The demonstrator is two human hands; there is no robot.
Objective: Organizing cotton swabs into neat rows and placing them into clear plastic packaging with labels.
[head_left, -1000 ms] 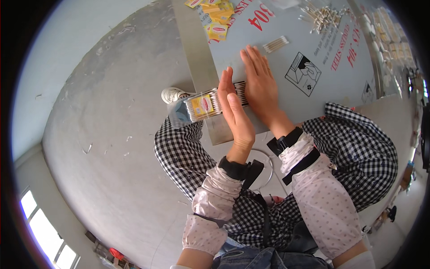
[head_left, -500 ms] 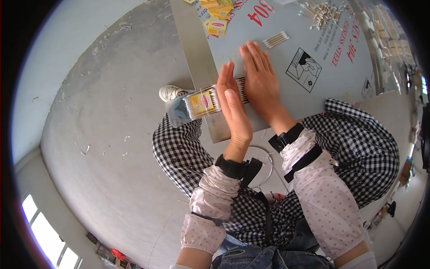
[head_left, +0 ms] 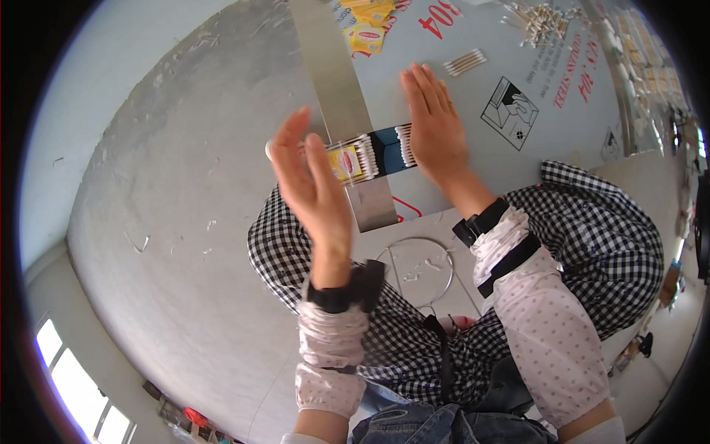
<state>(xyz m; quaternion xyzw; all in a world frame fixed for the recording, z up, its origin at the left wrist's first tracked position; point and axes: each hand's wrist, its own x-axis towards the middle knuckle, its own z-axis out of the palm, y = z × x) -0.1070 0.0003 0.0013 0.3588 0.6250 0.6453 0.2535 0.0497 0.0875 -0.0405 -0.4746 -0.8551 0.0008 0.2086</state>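
A clear pack of cotton swabs with a yellow card (head_left: 346, 163) straddles the steel strip at the table's near left edge. My left hand (head_left: 310, 185) is raised at the pack's left end, thumb and fingers apart; it hides that end, and whether it touches the pack I cannot tell. Right of the pack shows a dark blue tray (head_left: 390, 151), bare in its middle. At the tray's right end stands a row of cotton swabs (head_left: 404, 145). Against this row lies my right hand (head_left: 438, 137), fingers stretched out, partly covering the swabs.
A small bunch of swabs (head_left: 465, 62) lies beyond my right hand, with a loose heap of swabs (head_left: 538, 24) farther right. Yellow cards (head_left: 367, 35) are piled at the far left of the printed table sheet (head_left: 473, 148). A metal ring (head_left: 451, 270) is below the table edge.
My left hand has moved left, away from my right hand, to the pack's left end. A gap showing the blue tray has appeared between pack and swab row. My right hand stays nearly still.
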